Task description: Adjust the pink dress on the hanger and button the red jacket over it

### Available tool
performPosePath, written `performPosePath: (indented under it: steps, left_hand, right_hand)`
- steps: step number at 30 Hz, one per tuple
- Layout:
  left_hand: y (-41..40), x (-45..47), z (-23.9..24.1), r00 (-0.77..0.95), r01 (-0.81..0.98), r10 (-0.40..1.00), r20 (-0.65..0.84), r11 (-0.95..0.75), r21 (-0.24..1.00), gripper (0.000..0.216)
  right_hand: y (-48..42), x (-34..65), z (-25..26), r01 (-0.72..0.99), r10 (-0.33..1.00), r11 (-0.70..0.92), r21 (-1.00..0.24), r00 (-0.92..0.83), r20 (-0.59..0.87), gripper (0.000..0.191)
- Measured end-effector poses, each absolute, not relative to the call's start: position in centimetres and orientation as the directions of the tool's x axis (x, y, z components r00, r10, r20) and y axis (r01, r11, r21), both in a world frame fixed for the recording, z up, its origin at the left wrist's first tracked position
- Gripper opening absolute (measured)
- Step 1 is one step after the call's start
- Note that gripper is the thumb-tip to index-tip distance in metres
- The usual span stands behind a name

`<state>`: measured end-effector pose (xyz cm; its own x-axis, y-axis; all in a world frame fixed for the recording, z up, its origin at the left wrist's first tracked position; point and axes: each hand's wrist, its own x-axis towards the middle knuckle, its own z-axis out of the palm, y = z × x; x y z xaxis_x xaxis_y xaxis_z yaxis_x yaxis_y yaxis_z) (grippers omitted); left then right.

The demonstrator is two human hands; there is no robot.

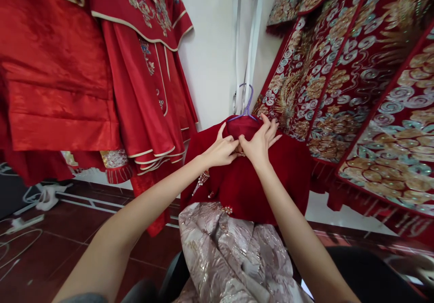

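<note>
A dark red velvet jacket [291,167] hangs in front of me on a purple hanger [250,99]. Both my hands meet at its collar. My left hand [224,150] pinches the collar's front edge beside a small beaded fastening [242,153]. Opposite it, my right hand [259,142] has its thumb pressed at the same spot, the other fingers fanned over the collar's right side. The fingertips hide most of the fastening. A beaded tassel [200,182] hangs on the jacket's left front, and another gold bead ornament [227,210] sits lower down. Below the jacket spreads a pale shiny brocade skirt [233,248].
Red garments with cream trim [145,90] hang on the left. Heavily embroidered red and gold garments [366,81] hang on the right. White straps [246,36] run up from the hanger against the wall. Cables and a power strip [25,222] lie on the dark tiled floor.
</note>
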<state>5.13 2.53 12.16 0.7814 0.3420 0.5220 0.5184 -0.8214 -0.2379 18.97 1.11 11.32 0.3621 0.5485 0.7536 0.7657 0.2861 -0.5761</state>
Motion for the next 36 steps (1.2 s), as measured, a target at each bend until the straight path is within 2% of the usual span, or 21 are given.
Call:
performPosePath:
  steps: [4,8,11,14,18,22,26,28,30,32,36]
  left_hand:
    - [2.3,5.2,12.4,0.802,0.511,0.320,0.505,-0.804,-0.302,0.016]
    - [2.0,5.2,12.0,0.797,0.545,0.335,0.502,-0.757,-0.359,0.026]
    - [2.1,4.3,11.2,0.751,0.631,0.391,0.532,-0.664,-0.401,0.032]
    - [2.5,2.2,10.7,0.674,0.727,0.466,0.573,-0.556,-0.404,0.028]
    - [3.0,-0.8,11.2,0.572,0.818,0.524,0.631,-0.424,-0.389,0.027]
    - [3.3,-2.0,11.6,0.398,0.913,0.588,0.705,-0.328,-0.242,0.032]
    - [3.7,-1.6,10.2,0.180,0.970,0.662,0.727,-0.242,-0.019,0.071]
    - [4.0,-1.0,9.3,0.154,0.970,0.692,0.705,-0.242,0.026,0.082]
    - [4.2,-0.5,8.5,0.158,0.968,0.691,0.706,-0.249,0.027,0.079]
    - [4.4,-0.2,8.3,0.151,0.967,0.677,0.720,-0.254,0.036,0.068]
    - [5.3,-0.9,9.9,0.051,0.956,0.721,0.691,-0.236,0.176,0.050]
  right_hand:
    - [1.5,19.1,11.3,0.770,0.545,0.278,-0.574,0.366,0.754,0.081]
    - [1.8,19.4,10.6,0.820,0.546,0.260,-0.511,0.312,0.778,0.085]
    - [1.2,20.3,9.7,0.870,0.565,0.218,-0.442,0.257,0.784,0.092]
    - [-0.4,22.4,8.9,0.908,0.606,0.186,-0.374,0.194,0.772,0.097]
    - [-2.5,27.0,8.6,0.940,0.644,0.115,-0.322,0.176,0.744,0.093]
    - [-3.5,30.8,9.2,0.954,0.620,0.093,-0.285,0.169,0.767,0.074]
    - [-4.0,31.4,9.3,0.951,0.613,-0.060,-0.305,0.276,0.741,0.054]
    - [-4.1,31.0,9.0,0.943,0.606,-0.093,-0.320,0.308,0.734,0.051]
    - [-4.0,30.8,8.8,0.933,0.594,-0.093,-0.348,0.333,0.732,0.051]
    - [-3.8,30.9,8.9,0.923,0.588,-0.099,-0.372,0.355,0.727,0.049]
    - [-3.4,32.3,10.4,0.904,0.622,-0.131,-0.408,0.395,0.676,0.044]
